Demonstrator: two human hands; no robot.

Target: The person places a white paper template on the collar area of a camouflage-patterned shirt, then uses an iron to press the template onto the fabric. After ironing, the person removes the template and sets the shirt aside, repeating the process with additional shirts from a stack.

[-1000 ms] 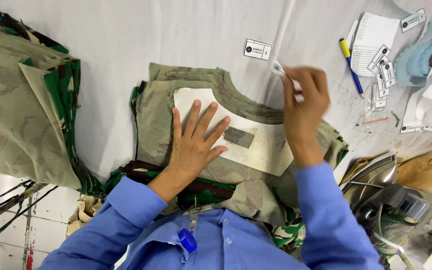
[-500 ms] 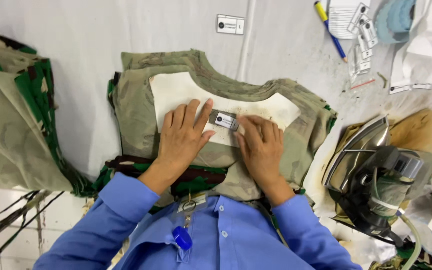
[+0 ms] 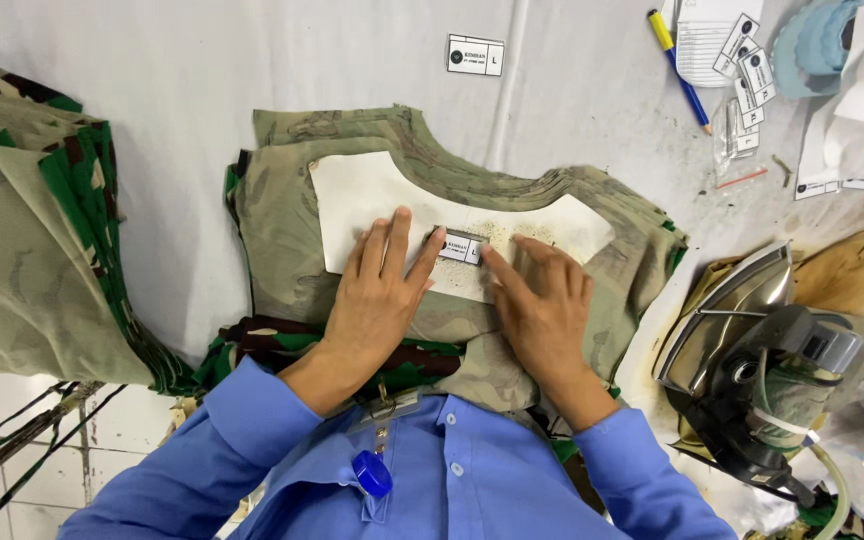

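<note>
Nearest, both blue-sleeved arms reach forward. The left hand lies flat, fingers spread, on a white, curved paper template resting on a stack of camouflage cloth pieces. The right hand lies palm down, its index fingertip beside a small white rectangular label on the template; both hands press, gripping nothing. A grey metal iron sits tilted at right. Farther off, another white label lies on the white table, with loose tags beside a blue-and-yellow pen.
</note>
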